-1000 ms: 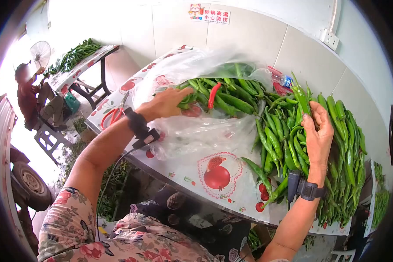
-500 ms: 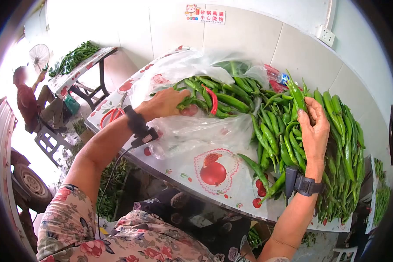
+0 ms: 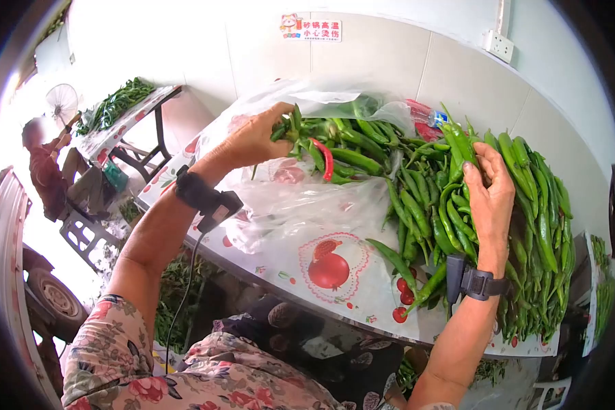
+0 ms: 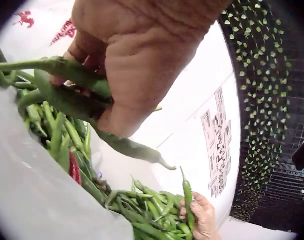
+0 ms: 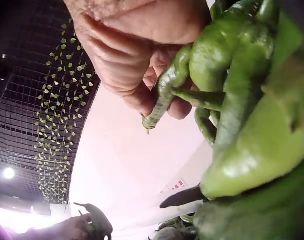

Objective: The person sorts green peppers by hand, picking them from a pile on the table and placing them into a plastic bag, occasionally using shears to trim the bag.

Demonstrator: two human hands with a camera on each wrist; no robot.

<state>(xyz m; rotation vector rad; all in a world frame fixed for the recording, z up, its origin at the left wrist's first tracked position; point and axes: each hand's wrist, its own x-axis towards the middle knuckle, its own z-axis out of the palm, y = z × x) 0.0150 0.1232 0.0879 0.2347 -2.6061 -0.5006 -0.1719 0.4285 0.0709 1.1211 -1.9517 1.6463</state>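
My left hand (image 3: pixel 256 137) is raised over the open plastic bag (image 3: pixel 301 205) and grips a few green chili peppers (image 4: pixel 67 95), one pointing out past the thumb in the left wrist view. In the bag lie more green peppers (image 3: pixel 359 160) and one curved red pepper (image 3: pixel 326 160). At the right, my right hand (image 3: pixel 490 191) holds a green chili pepper (image 5: pixel 167 87) between thumb and fingers. It hovers close over a loose heap of green peppers (image 3: pixel 424 205) beside the bag's mouth.
A thick row of long green peppers (image 3: pixel 536 232) covers the table's right end. Behind the heap lies a plastic bottle (image 3: pixel 439 119) with a red wrapper. The patterned table (image 3: pixel 287 280) backs onto a tiled wall. Far left, a person (image 3: pixel 51 167) sits beside another table of peppers (image 3: pixel 119 106).
My left hand has risen out of the bag, bringing green peppers up with it. The right hand stays over the heap and keeps its hold on its pepper.
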